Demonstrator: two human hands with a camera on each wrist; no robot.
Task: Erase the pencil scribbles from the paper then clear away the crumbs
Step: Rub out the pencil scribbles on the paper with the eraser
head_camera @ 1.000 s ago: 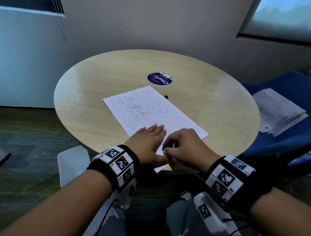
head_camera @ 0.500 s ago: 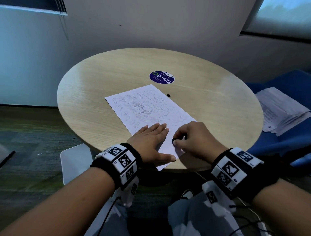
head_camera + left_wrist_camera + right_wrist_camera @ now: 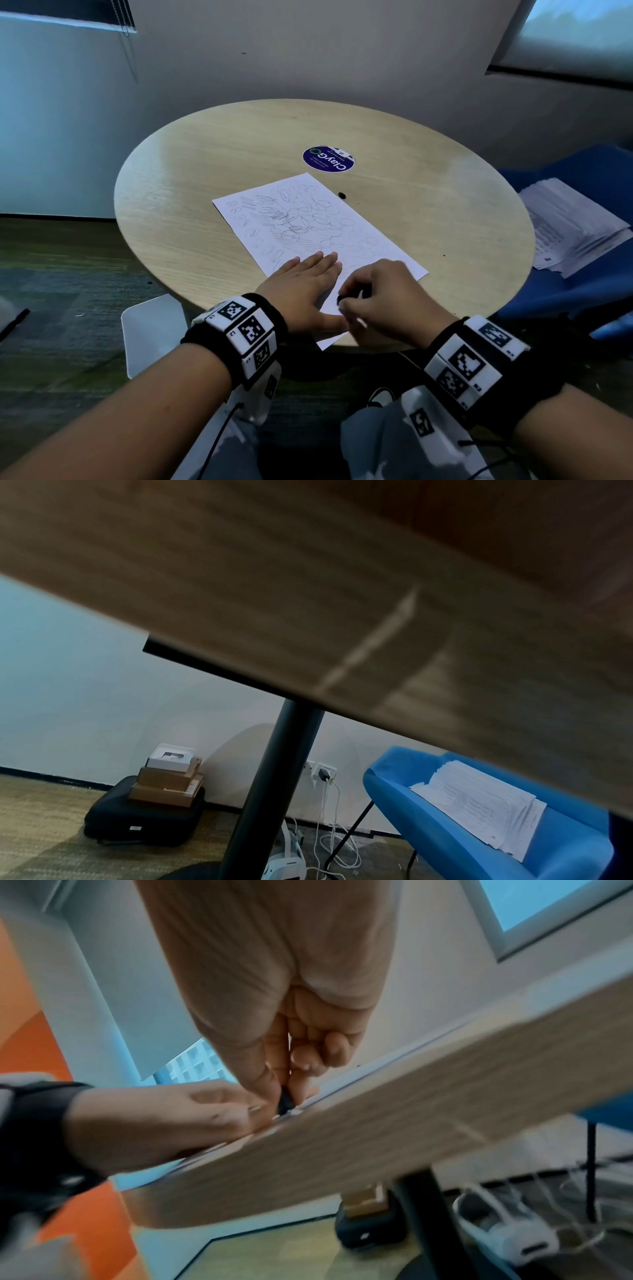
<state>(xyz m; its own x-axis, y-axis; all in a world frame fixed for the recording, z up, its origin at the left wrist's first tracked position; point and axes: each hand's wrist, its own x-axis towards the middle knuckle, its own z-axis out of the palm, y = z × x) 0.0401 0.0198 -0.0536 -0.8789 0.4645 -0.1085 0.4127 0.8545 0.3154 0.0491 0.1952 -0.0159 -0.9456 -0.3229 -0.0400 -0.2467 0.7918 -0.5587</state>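
At the near edge of the round light-wood table (image 3: pixel 205 192), the right hand (image 3: pixel 387 301) pinches a small black eraser (image 3: pixel 343 299) onto the white scribbled paper (image 3: pixel 308 226), whose marks run away toward the far edge, while the flat, straight-fingered left hand (image 3: pixel 301 291) pins the sheet beside it.

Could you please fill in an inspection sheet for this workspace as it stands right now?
Surface: round wooden table, a blue sticker near its middle.
Job's things: paper covered in pencil scribbles, its near corner over the table edge; dark eraser on the paper.
Clutter: a small dark bit beside the paper; dark specks on the table.
Grippers: left hand flat on the paper; right hand pinches the eraser.
Cables: white leads from a wall socket on the floor.
Surroundings: blue chair with a paper stack; boxes on a black case.
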